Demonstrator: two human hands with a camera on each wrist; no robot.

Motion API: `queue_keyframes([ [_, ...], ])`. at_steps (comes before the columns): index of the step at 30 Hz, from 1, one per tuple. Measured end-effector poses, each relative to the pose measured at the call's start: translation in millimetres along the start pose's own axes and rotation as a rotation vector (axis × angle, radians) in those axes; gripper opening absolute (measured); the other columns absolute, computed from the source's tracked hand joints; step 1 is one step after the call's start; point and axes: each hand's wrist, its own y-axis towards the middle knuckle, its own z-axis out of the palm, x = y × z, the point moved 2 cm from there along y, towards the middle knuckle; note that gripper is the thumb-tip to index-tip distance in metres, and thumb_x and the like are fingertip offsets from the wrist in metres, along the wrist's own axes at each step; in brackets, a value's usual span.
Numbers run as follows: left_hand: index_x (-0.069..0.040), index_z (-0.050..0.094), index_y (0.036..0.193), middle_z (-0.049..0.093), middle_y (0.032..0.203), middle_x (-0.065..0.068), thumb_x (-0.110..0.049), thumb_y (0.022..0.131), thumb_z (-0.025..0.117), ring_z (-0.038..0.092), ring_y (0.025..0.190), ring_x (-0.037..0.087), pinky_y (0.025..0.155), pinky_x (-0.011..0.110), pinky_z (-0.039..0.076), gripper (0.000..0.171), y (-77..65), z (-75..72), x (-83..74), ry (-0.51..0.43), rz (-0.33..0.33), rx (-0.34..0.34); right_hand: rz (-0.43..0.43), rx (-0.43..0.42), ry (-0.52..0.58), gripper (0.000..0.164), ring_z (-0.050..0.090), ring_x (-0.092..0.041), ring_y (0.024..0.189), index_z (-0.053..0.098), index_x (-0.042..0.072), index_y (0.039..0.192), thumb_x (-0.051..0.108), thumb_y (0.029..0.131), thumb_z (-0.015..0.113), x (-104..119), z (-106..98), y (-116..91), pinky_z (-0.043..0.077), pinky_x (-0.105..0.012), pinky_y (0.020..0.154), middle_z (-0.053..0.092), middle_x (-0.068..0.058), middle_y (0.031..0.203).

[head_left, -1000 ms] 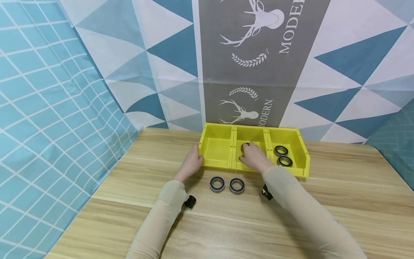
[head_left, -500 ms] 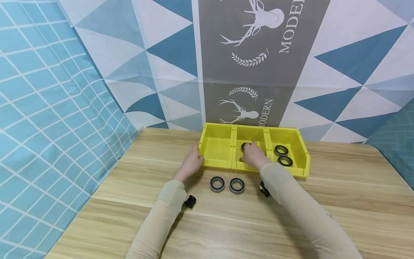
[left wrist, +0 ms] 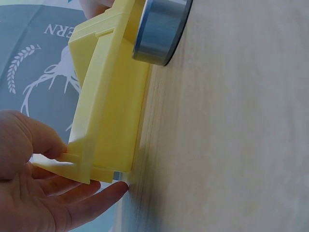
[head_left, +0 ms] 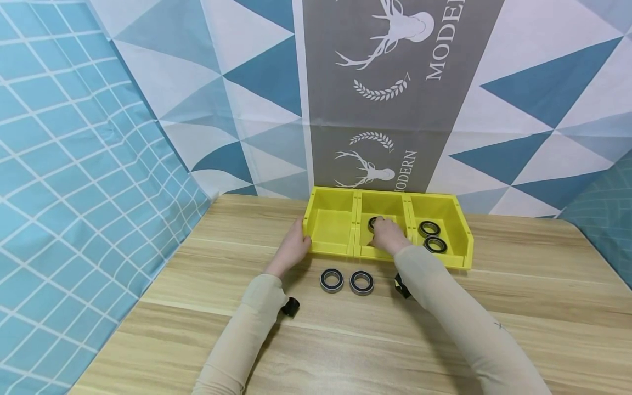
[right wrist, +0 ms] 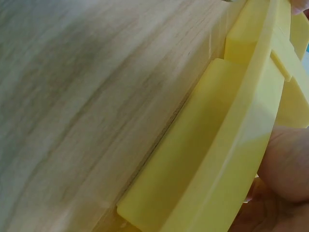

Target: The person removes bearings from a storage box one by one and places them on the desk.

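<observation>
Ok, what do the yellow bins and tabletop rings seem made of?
Yellow bins: probably molded plastic, smooth and satin, given even color and thin walls. Tabletop rings: likely metal, judging by polished grey sides; black faces could be rubber or plastic.

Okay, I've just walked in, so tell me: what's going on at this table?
A person's left hand grips the left end of a yellow bin with three compartments. The right hand is in the middle compartment, at a ring-shaped bearing; whether it grips that is unclear. Two more bearings lie in the right compartment, and a separate pair lies on the table in front.
</observation>
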Motion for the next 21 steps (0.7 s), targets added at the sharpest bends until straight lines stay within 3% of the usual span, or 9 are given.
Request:
queue_keyframes([
  [8, 0.001, 0.027, 0.137, 0.042, 0.13, 0.019, -0.004, 0.09, 0.042, 0.046, 0.115, 0.028, 0.101, 0.043, 0.037, 0.05, -0.1, 0.0, 0.3, 0.005, 0.011, -0.003, -0.005, -0.003, 0.005, 0.06, 0.059, -0.04, 0.093, 0.04, -0.017, 0.119, 0.016, 0.078, 0.068, -0.8, 0.5, 0.1, 0.051, -0.044, 0.08, 0.058, -0.03, 0.102],
  [15, 0.001, 0.027, 0.137, 0.042, 0.129, 0.018, -0.004, 0.091, 0.042, 0.046, 0.114, 0.027, 0.1, 0.043, 0.037, 0.049, -0.4, 0.2, 0.4, 0.0, 0.008, -0.001, 0.013, 0.001, 0.027, 0.082, 0.059, -0.039, 0.094, 0.019, -0.02, 0.133, 0.016, 0.079, 0.069, -2.2, 1.0, -0.5, 0.05, -0.043, 0.082, 0.057, -0.032, 0.107],
  [21, 0.001, 0.026, 0.138, 0.042, 0.131, 0.018, -0.004, 0.09, 0.042, 0.046, 0.116, 0.028, 0.101, 0.043, 0.037, 0.051, -0.3, 0.7, 0.5, 0.003, 0.016, -0.008, 0.013, -0.002, 0.038, 0.082, 0.061, -0.036, 0.089, 0.018, -0.02, 0.133, 0.016, 0.079, 0.069, -2.8, 0.1, -1.7, 0.051, -0.041, 0.079, 0.06, -0.028, 0.1],
])
